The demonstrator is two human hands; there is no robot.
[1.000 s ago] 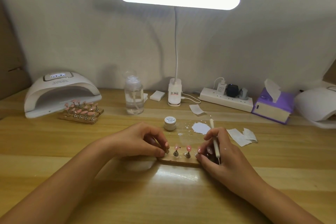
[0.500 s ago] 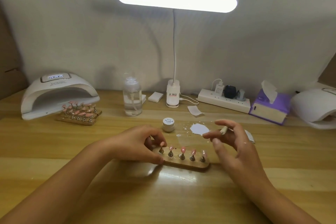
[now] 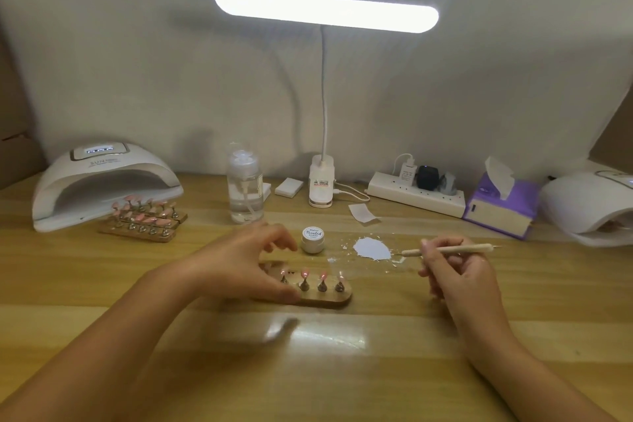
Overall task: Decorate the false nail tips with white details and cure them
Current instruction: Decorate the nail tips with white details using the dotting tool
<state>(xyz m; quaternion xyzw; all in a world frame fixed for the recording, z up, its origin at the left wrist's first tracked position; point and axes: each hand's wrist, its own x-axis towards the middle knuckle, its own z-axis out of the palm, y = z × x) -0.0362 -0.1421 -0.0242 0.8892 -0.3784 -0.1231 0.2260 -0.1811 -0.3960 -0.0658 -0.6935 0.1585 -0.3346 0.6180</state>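
My right hand (image 3: pixel 459 271) has a pinching grip on the dotting tool (image 3: pixel 455 249), its end beside the white gel puddle (image 3: pixel 372 248). I'd judge painting unfinished and curing still ahead. Nail tips (image 3: pixel 322 276) stand on the wooden holder (image 3: pixel 329 298) mid-surface. My left hand (image 3: pixel 246 260) hides the holder's left end, so I can't tell its grip. Any white details are too small to see.

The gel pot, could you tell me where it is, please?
Head view: the gel pot stands mid-table between the left hand and the white paint patch.
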